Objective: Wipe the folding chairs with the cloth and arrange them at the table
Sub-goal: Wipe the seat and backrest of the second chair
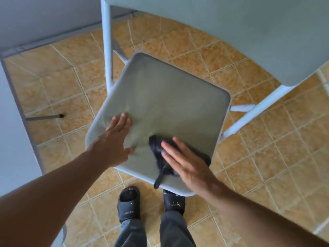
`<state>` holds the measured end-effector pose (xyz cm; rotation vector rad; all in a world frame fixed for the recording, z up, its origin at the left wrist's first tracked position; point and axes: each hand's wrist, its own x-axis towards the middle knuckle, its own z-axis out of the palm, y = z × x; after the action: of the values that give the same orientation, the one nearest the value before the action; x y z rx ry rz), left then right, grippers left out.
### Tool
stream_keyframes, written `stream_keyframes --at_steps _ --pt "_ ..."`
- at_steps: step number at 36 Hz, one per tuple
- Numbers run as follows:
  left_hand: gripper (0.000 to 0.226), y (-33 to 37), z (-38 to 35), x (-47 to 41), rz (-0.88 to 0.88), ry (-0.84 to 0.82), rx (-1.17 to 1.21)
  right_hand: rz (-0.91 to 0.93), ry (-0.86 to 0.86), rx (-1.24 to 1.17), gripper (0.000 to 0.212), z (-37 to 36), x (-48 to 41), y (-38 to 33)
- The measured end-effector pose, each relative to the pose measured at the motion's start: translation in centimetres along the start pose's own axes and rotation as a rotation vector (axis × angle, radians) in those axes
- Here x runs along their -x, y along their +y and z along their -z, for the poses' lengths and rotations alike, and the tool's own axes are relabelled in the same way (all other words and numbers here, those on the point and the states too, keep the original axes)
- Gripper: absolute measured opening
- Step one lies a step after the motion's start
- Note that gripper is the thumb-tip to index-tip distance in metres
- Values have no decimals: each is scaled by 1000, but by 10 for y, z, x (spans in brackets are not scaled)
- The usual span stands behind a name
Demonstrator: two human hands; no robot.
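Observation:
A grey folding chair stands unfolded in front of me, its seat [165, 97] in the middle of the view and its backrest [231, 32] at the top right. My left hand [115, 138] lies flat on the seat's near left part, fingers spread, holding nothing. My right hand [185, 161] presses flat on a dark cloth [160, 154] at the seat's near right corner. One strip of the cloth hangs over the front edge.
A grey table [10, 104] runs along the left edge, with one thin leg [44, 117] on the tan tiled floor [267, 148]. My feet in dark slides [129, 204] stand just before the seat's front edge. A grey wall [44, 16] fills the upper left.

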<state>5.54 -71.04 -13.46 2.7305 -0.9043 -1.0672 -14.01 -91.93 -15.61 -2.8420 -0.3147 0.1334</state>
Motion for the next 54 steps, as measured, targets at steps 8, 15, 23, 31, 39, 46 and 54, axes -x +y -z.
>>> stream_keyframes --at_steps 8,15,23,31,39,46,54 --pt "99 3 1 -2 34 -43 14 -393 236 87 54 28 -81 157" --pt "99 1 5 -1 25 -42 40 -653 311 -74 62 11 -84 85" --pt "101 4 7 0 29 -47 25 -56 15 -164 40 -6 13 -33" --pt "103 5 9 -2 30 -69 2 -336 96 63 45 18 -54 118" --pt "104 7 10 -1 42 -79 -12 -755 94 86 73 33 -99 161" --pt "105 6 11 -2 43 -71 18 -452 69 -57 69 1 -40 32" --pt "107 -7 10 0 -31 -52 47 125 -99 -13 44 -3 22 -19"
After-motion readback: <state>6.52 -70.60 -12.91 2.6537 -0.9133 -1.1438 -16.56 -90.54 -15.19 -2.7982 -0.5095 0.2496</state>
